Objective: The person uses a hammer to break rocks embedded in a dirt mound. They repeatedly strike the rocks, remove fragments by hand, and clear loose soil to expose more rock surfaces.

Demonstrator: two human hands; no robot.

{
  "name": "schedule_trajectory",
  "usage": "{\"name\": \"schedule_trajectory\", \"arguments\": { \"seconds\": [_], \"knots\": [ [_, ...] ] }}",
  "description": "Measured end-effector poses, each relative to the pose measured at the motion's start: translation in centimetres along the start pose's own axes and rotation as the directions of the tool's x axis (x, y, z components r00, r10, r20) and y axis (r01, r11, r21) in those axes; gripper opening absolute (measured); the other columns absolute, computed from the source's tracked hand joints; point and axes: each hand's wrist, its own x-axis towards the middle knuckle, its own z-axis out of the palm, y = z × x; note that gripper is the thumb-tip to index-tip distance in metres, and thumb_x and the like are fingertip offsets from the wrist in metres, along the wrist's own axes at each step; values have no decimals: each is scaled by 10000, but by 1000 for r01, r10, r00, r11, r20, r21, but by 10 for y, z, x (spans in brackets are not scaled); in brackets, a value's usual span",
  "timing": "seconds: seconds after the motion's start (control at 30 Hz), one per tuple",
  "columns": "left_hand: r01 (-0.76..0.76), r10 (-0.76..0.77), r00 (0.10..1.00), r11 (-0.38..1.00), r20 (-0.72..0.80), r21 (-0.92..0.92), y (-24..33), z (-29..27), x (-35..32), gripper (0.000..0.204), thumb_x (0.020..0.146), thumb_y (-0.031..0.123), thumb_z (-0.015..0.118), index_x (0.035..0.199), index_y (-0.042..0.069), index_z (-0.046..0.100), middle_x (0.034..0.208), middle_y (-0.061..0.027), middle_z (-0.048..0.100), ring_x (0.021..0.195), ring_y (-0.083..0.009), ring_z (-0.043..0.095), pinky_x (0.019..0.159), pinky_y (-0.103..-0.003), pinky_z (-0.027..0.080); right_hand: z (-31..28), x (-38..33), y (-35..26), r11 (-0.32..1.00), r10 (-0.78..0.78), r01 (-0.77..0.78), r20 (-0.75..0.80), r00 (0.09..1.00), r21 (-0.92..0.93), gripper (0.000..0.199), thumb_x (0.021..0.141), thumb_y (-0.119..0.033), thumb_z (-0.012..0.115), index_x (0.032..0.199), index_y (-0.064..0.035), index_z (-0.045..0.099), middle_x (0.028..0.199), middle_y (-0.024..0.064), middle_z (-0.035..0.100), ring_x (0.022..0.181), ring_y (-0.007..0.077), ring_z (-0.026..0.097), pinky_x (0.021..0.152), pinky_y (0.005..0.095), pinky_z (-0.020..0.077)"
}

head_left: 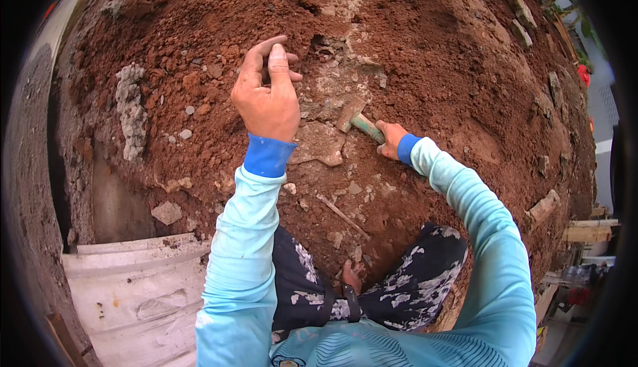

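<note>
My left hand (268,98) is raised over the red soil, its fingers loosely bent and apart, with nothing visible in it. My right hand (393,137) is closed around the green handle of a short hammer (365,126). The hammer's soil-caked head rests at or just above a strip of grey-brown rubble and mortar (339,78). A flat stone slab (319,144) lies just left of the hammer head, below my left hand. Closer to me, a thin stick (343,217) lies slanted on the dirt.
A pale ribbed sheet (139,294) lies at the near left, beside a grey wall (32,148). A lumpy grey mortar piece (131,111) stands out at left. Loose stones (520,8) dot the soil slope at right. My bare foot (350,276) is between my bent knees.
</note>
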Motion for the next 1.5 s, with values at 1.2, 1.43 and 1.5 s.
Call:
{"name": "schedule_trajectory", "arguments": {
  "seconds": [1.2, 1.43, 1.5],
  "knots": [
    [47, -56, 994, 994, -98, -96, 24, 0, -11, 213, 1005, 141, 486, 1132, -30, 493, 901, -166, 679, 670, -167, 654, 660, -276, 524, 107, -41, -117, 947, -300, 281, 120, 946, 154, 487, 752, -89, 681, 1208, -51, 514, 902, 199, 681, 874, 392, 675, 795, 474, 549],
    [138, -150, 986, 981, -78, -134, 30, -4, -14, 200, 997, 159, 508, 1096, -14, 521, 854, -151, 672, 617, -156, 633, 594, -278, 518, 35, -42, -82, 887, 76, 86, -328, 942, 454, 431, 773, -125, 686, 1164, -3, 550, 833, 215, 668, 797, 352, 683, 718, 440, 545],
    [360, -361, 927, 933, 101, 31, 14, 4, -33, 198, 988, 193, 533, 1051, 10, 576, 833, -120, 674, 594, -134, 624, 551, -272, 530, 10, -51, -65, 760, 233, 44, -335, 913, 648, 430, 778, -141, 697, 1144, 35, 555, 772, 172, 661, 660, 272, 677, 616, 385, 536]
  ]
}}
